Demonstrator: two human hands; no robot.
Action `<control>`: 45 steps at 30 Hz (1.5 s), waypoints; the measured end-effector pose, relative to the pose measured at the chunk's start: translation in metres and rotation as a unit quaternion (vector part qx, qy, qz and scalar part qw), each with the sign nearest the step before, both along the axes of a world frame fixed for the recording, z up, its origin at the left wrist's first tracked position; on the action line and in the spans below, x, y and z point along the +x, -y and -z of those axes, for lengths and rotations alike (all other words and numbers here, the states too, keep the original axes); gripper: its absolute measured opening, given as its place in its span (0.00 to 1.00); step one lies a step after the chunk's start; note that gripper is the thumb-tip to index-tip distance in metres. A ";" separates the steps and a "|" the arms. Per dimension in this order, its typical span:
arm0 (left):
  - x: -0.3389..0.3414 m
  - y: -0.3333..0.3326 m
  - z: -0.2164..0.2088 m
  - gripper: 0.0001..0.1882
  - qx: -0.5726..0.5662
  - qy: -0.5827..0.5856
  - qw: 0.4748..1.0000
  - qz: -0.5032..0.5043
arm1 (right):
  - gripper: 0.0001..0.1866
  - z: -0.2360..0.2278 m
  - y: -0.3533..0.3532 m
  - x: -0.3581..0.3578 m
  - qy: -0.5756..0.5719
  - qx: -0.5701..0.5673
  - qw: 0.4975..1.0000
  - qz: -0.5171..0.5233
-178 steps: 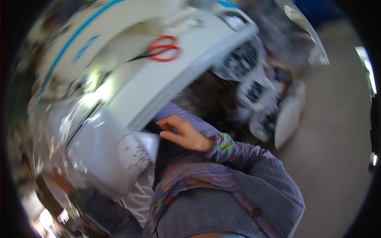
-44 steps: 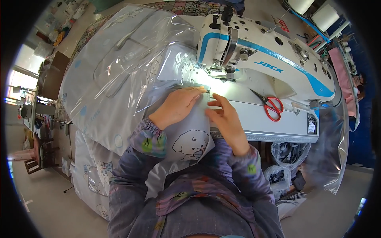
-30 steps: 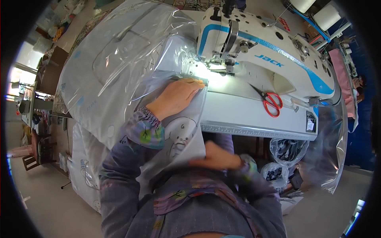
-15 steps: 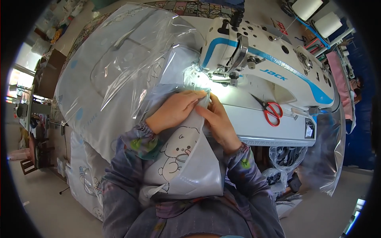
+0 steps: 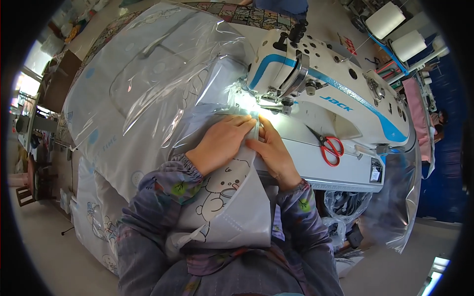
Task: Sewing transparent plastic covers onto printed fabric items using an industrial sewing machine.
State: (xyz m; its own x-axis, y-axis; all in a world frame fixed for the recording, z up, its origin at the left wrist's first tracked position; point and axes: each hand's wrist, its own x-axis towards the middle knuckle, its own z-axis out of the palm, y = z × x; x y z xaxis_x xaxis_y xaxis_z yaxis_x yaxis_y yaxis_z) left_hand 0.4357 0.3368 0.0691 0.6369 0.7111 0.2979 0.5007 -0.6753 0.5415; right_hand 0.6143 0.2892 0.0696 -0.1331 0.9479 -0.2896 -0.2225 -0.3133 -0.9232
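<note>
Pinching printed sheet (image 5: 244, 209) at its edge: right hand (image 5: 276, 155). Left hand (image 5: 219, 143) atop sheet, grip unclear. Sheet at seven o'clock from sewing machine (image 5: 328, 91); probably light, supple, slippery; best held along edge.

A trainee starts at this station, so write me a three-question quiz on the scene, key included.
1. True or false: the left hand and the right hand both touch the printed grey material.

2. Where are the scissors?
A) Under the left hand
B) On the white machine bed
C) In the right hand

3. Which hand is nearer the scissors?

Key: 1 True. 2 B. 3 The right hand.
</note>
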 end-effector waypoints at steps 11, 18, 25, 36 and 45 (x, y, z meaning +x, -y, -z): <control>0.019 -0.022 0.005 0.15 0.110 -0.045 0.992 -0.026 | 0.34 0.011 -0.024 0.014 0.140 0.040 0.989 0.003; 0.024 -0.034 0.009 0.11 0.121 -0.079 0.989 -0.025 | 0.16 -0.022 -0.038 0.045 0.315 0.154 0.925 0.146; 0.026 -0.028 0.008 0.14 0.081 -0.122 0.988 -0.046 | 0.05 -0.033 -0.046 0.057 0.369 0.225 0.885 0.173; 0.028 -0.024 0.007 0.15 0.084 -0.111 0.989 -0.046 | 0.07 -0.076 0.020 0.027 0.266 0.160 0.948 0.064; -0.150 0.176 0.028 0.05 -0.113 0.002 0.982 -0.154 | 0.17 -0.078 0.161 -0.023 0.031 -0.042 0.925 -0.377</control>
